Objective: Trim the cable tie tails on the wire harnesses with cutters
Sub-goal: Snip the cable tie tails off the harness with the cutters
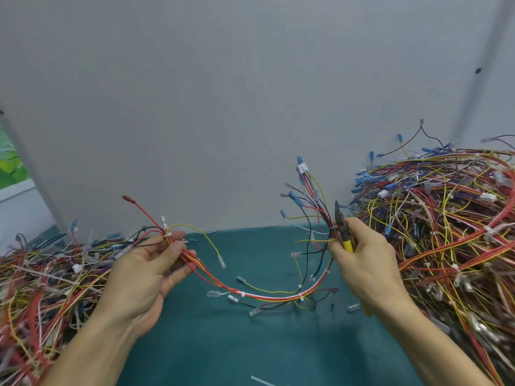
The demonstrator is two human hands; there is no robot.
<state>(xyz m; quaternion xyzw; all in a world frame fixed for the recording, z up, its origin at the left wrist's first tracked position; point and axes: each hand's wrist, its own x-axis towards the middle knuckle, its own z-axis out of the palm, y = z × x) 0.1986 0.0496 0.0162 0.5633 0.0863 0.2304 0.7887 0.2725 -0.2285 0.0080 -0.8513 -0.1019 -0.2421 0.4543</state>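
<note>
The fingers of the left hand pinch one end of a wire harness just below a white cable tie, thumb pressed on top of the bundle. The right hand is closed around the yellow-handled cutters and also traps the harness's other end, right beside a second tie; the dark blades point upward, and whether they are parted cannot be told. Between the hands the harness sags in a loose arc above the green surface, its loose leads and terminals dangling near the surface's middle. It looks light and limp, so it is likely best held close to each tie, where the bundle is firmest; the thin plastic tails should snip easily, though the wires beside them seem easy to nick. Heaped harnesses crowd the left edge and the right edge of the surface.
</note>
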